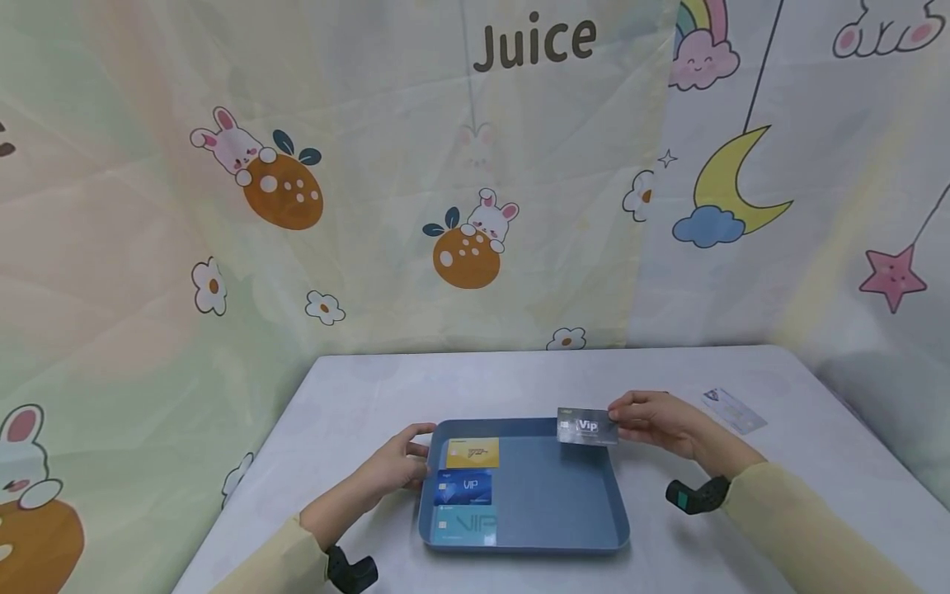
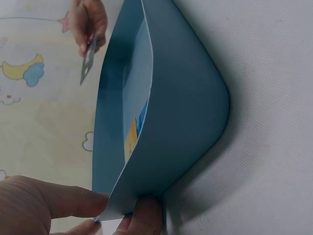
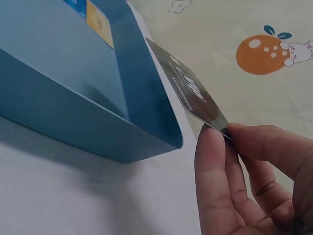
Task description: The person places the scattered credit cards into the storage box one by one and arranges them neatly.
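Observation:
A dark grey card marked Vip [image 1: 582,426] is pinched by its right end in my right hand [image 1: 660,425], above the far right corner of the blue tray [image 1: 549,540]. In the right wrist view the card [image 3: 188,88] slants between thumb and fingertips, its print facing up. My left hand [image 1: 397,462] grips the tray's left rim, thumb and fingers on either side of the wall. Along the tray's left side lie a yellow card [image 1: 472,452], a dark blue VIP card [image 1: 463,487] and a light teal VIP card [image 1: 465,525], one below another.
A pale, silvery card [image 1: 733,411] lies on the white tabletop [image 1: 416,384], beyond my right forearm. Behind the table hangs a printed cloth [image 1: 401,165] with rabbits, a moon and the word Juice. Each wrist carries a black camera band [image 1: 698,495].

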`<action>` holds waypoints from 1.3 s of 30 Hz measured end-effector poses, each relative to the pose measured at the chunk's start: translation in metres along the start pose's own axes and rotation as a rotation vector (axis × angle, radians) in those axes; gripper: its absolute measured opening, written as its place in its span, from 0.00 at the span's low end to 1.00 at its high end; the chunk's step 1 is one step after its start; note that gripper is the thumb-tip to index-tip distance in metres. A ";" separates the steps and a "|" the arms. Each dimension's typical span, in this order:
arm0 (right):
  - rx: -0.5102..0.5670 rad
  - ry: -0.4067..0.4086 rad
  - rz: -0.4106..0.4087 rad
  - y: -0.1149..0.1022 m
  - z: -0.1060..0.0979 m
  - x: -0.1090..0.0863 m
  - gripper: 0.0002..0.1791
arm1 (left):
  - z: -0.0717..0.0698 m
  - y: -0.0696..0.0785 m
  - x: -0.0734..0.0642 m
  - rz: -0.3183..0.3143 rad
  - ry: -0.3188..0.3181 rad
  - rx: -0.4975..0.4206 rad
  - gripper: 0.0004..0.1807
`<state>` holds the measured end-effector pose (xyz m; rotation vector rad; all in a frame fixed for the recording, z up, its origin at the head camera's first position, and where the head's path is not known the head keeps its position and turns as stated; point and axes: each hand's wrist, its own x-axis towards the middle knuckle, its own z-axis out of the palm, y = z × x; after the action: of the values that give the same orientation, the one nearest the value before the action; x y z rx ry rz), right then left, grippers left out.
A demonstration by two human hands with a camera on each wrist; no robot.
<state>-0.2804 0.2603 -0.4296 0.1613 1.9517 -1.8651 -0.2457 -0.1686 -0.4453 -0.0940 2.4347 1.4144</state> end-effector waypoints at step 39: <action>-0.038 -0.050 0.006 -0.004 0.020 -0.008 0.05 | -0.002 0.002 -0.002 0.008 -0.026 -0.021 0.43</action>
<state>-0.2703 0.2417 -0.4229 0.1073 1.9496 -1.8097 -0.2446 -0.1697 -0.4413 -0.0699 2.4021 1.4353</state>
